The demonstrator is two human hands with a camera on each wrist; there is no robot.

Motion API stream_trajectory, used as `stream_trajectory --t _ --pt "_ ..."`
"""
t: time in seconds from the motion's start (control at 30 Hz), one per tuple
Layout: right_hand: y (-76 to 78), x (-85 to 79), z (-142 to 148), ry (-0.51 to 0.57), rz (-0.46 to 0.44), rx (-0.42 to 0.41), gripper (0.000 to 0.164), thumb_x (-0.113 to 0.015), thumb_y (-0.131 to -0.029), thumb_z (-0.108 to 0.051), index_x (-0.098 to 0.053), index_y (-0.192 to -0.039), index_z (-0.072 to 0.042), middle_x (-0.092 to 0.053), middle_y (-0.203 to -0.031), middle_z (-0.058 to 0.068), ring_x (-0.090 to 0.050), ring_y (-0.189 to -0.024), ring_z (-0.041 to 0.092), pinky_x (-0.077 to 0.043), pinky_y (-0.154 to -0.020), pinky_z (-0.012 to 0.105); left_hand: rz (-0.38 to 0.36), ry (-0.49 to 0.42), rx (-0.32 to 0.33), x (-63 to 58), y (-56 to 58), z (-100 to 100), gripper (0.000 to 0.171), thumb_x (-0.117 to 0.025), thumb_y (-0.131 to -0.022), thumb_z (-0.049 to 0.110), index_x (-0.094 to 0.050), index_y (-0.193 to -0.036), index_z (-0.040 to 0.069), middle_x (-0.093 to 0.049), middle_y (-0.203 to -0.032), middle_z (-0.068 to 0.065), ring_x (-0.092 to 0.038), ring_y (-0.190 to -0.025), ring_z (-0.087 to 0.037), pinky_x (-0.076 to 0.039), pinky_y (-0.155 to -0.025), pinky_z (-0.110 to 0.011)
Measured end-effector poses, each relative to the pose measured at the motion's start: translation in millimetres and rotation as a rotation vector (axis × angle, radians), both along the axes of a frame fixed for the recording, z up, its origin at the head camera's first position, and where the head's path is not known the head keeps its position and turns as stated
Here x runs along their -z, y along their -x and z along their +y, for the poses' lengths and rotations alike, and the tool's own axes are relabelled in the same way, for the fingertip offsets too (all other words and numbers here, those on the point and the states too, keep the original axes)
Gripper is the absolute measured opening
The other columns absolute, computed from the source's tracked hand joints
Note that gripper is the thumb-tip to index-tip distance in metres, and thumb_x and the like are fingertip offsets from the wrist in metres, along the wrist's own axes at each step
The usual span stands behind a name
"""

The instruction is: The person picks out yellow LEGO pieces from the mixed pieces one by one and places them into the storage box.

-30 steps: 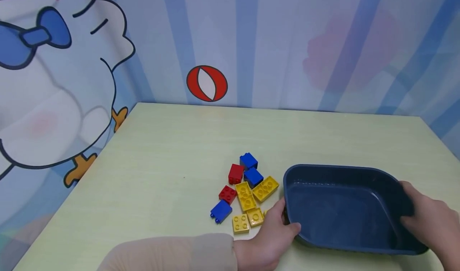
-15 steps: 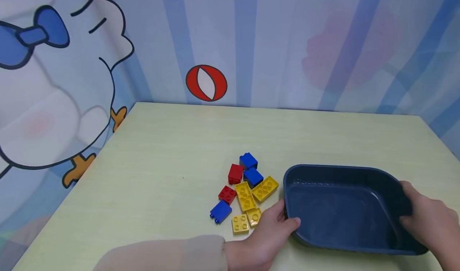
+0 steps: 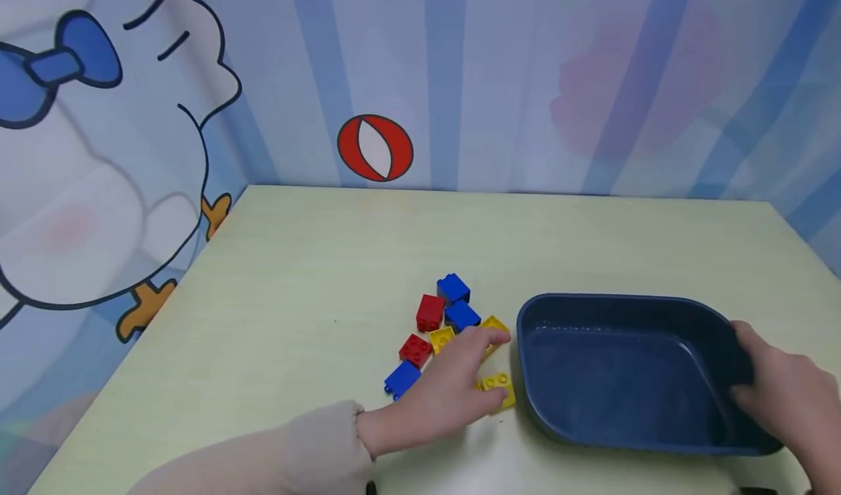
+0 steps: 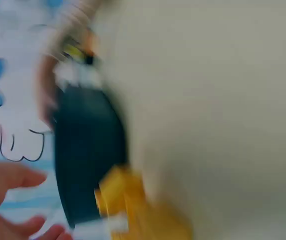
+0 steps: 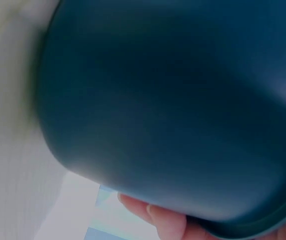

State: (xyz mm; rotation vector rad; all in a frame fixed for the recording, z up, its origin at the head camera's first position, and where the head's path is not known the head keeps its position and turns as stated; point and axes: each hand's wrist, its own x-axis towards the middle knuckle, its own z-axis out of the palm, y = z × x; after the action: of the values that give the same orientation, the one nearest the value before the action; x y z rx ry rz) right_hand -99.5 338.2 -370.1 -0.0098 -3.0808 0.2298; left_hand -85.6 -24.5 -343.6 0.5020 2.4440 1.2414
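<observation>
In the head view a dark blue rectangular tub [image 3: 611, 378] sits at the front right. My right hand [image 3: 791, 396] grips its right end, thumb over the rim; in the right wrist view, fingers [image 5: 167, 220] show along the tub's edge. My left hand [image 3: 436, 389] hovers low over toy building bricks left of the tub, fingers spread and holding nothing. It hides some bricks. A yellow brick [image 3: 499, 387] shows beside the thumb. Around the hand lie red bricks [image 3: 430, 312] and blue bricks [image 3: 453, 288]. The left wrist view is blurred, with yellow bricks [image 4: 128, 200] near the fingers.
The pale green tabletop [image 3: 296, 276] runs back to a wall printed with cartoon figures and a red-and-white ball [image 3: 375, 148]. A beige sleeve [image 3: 296, 444] covers my left forearm. A small dark object [image 3: 758, 490] peeks in at the bottom right.
My left hand has let go of the tub's left end and moved left over the bricks. The right hand keeps its grip, and the tub stays in nearly the same place.
</observation>
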Motion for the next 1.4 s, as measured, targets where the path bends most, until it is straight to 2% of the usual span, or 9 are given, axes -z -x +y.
stream_trajectory --t 0.07,0.13,0.2,0.3,0.5,0.7,0.87,1.1,1.4 --pt "0.4 -1.0 0.0 -0.003 0.002 0.007 0.077 -0.071 -0.059 0.002 -0.031 -0.124 0.008 -0.054 -0.079 0.038 -0.052 -0.058 0.047 -0.041 -0.051 0.056 0.194 0.193 0.118 5.9 5.2 -3.3 0.049 -0.069 -0.084 0.019 -0.049 -0.129 0.010 -0.050 -0.125 0.000 -0.047 -0.114 -0.013 -0.045 -0.089 -0.024" --pt "0.4 -1.9 0.1 -0.003 0.003 0.008 0.076 -0.070 -0.059 0.002 -0.032 -0.124 0.008 -0.054 -0.079 0.038 -0.052 -0.058 0.048 -0.040 -0.050 0.056 0.310 0.316 0.195 11.0 8.1 -4.1 0.048 -0.071 -0.083 0.022 -0.053 -0.125 0.009 -0.053 -0.121 -0.001 -0.049 -0.109 -0.011 -0.044 -0.087 -0.020" --pt "0.2 -2.5 -0.1 0.000 -0.007 0.010 0.076 -0.070 -0.060 0.002 -0.031 -0.125 0.008 -0.053 -0.080 0.038 -0.053 -0.058 0.048 -0.040 -0.050 0.056 0.359 0.369 0.244 14.6 9.2 -3.7 0.048 -0.073 -0.082 0.024 -0.055 -0.123 0.007 -0.054 -0.117 -0.002 -0.050 -0.106 -0.011 -0.044 -0.086 -0.018" --pt "-0.2 -3.3 -1.3 0.000 -0.032 0.016 0.076 -0.070 -0.061 0.002 -0.030 -0.126 0.009 -0.053 -0.082 0.039 -0.054 -0.059 0.047 -0.041 -0.050 0.055 0.392 0.410 0.284 18.7 10.9 -1.7 0.050 -0.074 -0.081 0.024 -0.055 -0.124 0.005 -0.055 -0.117 -0.003 -0.050 -0.106 -0.012 -0.043 -0.088 -0.019" --pt "-0.7 -4.7 -3.8 0.002 -0.056 0.034 0.076 -0.070 -0.062 0.003 -0.029 -0.127 0.010 -0.053 -0.084 0.039 -0.055 -0.058 0.044 -0.043 -0.050 0.054 0.406 0.428 0.323 22.5 15.3 3.6 0.053 -0.073 -0.081 0.026 -0.054 -0.125 0.003 -0.057 -0.115 -0.004 -0.051 -0.105 -0.014 -0.042 -0.090 -0.022" --pt "-1.3 -5.8 -3.7 0.004 -0.068 0.027 0.075 -0.069 -0.063 0.002 -0.029 -0.127 0.010 -0.053 -0.083 0.039 -0.054 -0.057 0.043 -0.042 -0.049 0.052 0.366 0.409 0.344 24.0 19.3 8.1 0.048 -0.075 -0.080 0.022 -0.057 -0.120 0.004 -0.058 -0.103 0.000 -0.050 -0.092 -0.010 -0.043 -0.080 -0.017" --pt "-1.4 -6.4 -3.5 0.003 -0.078 0.022 0.075 -0.069 -0.064 0.002 -0.029 -0.127 0.010 -0.053 -0.083 0.039 -0.054 -0.057 0.042 -0.042 -0.049 0.052 0.344 0.412 0.370 27.1 21.8 10.5 0.047 -0.075 -0.079 0.018 -0.057 -0.120 0.004 -0.057 -0.100 0.000 -0.049 -0.087 -0.008 -0.041 -0.075 -0.015" --pt "-1.5 -7.4 -4.3 0.005 -0.075 0.023 0.076 -0.069 -0.064 0.003 -0.029 -0.127 0.011 -0.053 -0.083 0.039 -0.054 -0.056 0.041 -0.043 -0.048 0.051 0.299 0.402 0.377 27.2 23.0 12.5 0.038 -0.073 -0.081 0.013 -0.060 -0.115 0.004 -0.054 -0.089 0.002 -0.045 -0.076 -0.007 -0.039 -0.064 -0.013" --pt "-2.2 -7.8 -4.8 0.006 -0.082 0.023 0.075 -0.068 -0.064 0.003 -0.028 -0.127 0.010 -0.053 -0.084 0.039 -0.054 -0.056 0.041 -0.043 -0.048 0.050 0.266 0.375 0.389 26.9 23.7 13.6 0.036 -0.073 -0.080 0.008 -0.062 -0.113 0.004 -0.057 -0.087 0.002 -0.046 -0.072 -0.006 -0.039 -0.060 -0.012"
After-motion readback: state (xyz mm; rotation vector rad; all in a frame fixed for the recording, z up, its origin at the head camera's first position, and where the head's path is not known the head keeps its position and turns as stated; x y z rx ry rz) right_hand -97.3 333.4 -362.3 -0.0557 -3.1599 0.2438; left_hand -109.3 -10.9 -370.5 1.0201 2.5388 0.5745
